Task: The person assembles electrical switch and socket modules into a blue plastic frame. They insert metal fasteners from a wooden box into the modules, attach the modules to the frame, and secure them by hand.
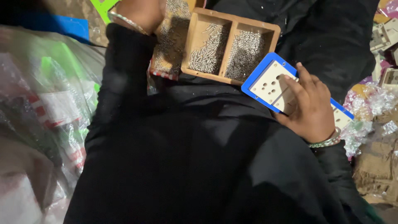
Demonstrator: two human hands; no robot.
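My right hand [309,108] grips a blue-rimmed board [267,81] with a cream face and several round holes, resting it on my lap in dark cloth. My left hand [139,13] reaches to the top of the view, its fingers cut off by the frame edge, over a flat tray of small metal screws [170,43]. Whether it holds anything cannot be told. A wooden box [230,25] with two compartments of silver screws sits between the hands, just above the board.
Clear plastic bags [45,103] with red and green contents pile up on the left. Crumpled plastic wrap [373,103] and cream plastic parts [385,37] lie at the right. A blue sheet [68,27] and a green piece [101,6] are at the top left.
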